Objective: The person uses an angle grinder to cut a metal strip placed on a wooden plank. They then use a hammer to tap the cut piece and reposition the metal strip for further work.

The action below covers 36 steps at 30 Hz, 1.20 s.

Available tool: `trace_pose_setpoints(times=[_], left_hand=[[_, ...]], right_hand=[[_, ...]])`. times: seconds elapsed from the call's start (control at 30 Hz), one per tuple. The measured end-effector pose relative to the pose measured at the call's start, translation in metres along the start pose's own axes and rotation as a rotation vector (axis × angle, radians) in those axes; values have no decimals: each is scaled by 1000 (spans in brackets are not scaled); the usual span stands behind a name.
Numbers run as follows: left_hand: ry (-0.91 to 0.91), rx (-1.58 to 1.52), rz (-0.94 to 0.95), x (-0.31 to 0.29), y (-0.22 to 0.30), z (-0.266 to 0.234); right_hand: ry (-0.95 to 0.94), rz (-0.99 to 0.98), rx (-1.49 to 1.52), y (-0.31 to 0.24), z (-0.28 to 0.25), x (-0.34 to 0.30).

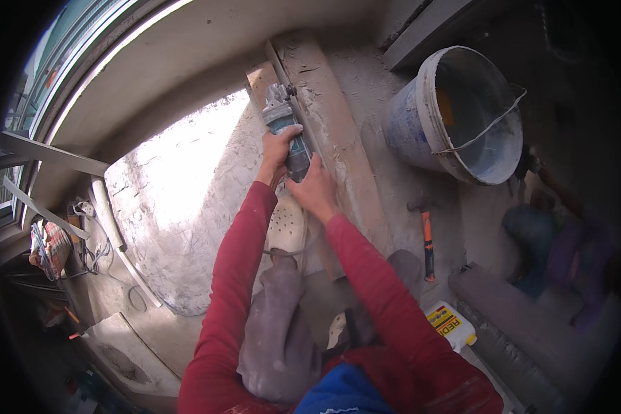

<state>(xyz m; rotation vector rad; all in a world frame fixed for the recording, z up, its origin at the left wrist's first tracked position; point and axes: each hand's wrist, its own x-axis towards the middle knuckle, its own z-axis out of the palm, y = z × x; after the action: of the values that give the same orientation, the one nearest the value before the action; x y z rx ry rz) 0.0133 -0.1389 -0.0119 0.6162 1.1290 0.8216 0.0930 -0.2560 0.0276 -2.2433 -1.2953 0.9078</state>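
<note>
Both my hands are closed around an angle grinder (298, 160) with a dusty grey head and a teal and dark body. My left hand (277, 150) wraps its middle, and my right hand (315, 188) grips the rear end. The grinder's head lies against a narrow strip (274, 55) along the left side of a long, dusty board (331, 117). A short piece of wood (260, 79) sits just beyond the head. Whether the disc touches anything cannot be made out. My foot in a cream clog with holes (286, 222) is close below the grinder.
A dirty bucket (408, 124) with a wire handle lies tilted at the right. Nearer are a hammer (428, 238) with an orange and black handle and a white jug (452, 328). A large pale slab (172, 255), cables (93, 255) and a window frame (83, 76) are left.
</note>
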Motion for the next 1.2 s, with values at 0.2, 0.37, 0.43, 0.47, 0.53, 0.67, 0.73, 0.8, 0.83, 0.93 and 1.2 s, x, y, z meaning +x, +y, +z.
trace_pose_setpoints(times=[0.2, 0.37, 0.43, 0.47, 0.53, 0.67, 0.73, 0.8, 0.83, 0.93, 1.2], left_hand=[[-91, -71, 106, -26, 28, 2], [-186, -133, 74, -50, 44, -12], [-194, -128, 78, -57, 47, -23], [-198, -146, 76, -60, 47, -28], [-196, -194, 38, -63, 48, -38], [-164, -245, 77, -72, 47, -52], [-152, -248, 74, -77, 46, -58], [-116, -283, 47, -82, 45, -61], [-109, -292, 42, -84, 43, -61], [-103, -313, 36, -89, 39, -61], [-139, -303, -53, -96, 29, -57]], right_hand=[[183, -161, 87, -21, -12, -20], [286, -224, 512, 20, -29, -47], [313, -66, 519, 57, -32, -53], [408, 4, 352, 75, -30, -53], [296, -100, 108, 104, -23, -56], [174, -192, -2, 131, -10, -50], [152, -127, 1, 131, -5, -48], [145, -94, -32, 127, 0, -46], [149, -87, -68, 124, 3, -46], [223, -152, -156, 121, 7, -48], [151, -301, -122, 132, -9, -44]])
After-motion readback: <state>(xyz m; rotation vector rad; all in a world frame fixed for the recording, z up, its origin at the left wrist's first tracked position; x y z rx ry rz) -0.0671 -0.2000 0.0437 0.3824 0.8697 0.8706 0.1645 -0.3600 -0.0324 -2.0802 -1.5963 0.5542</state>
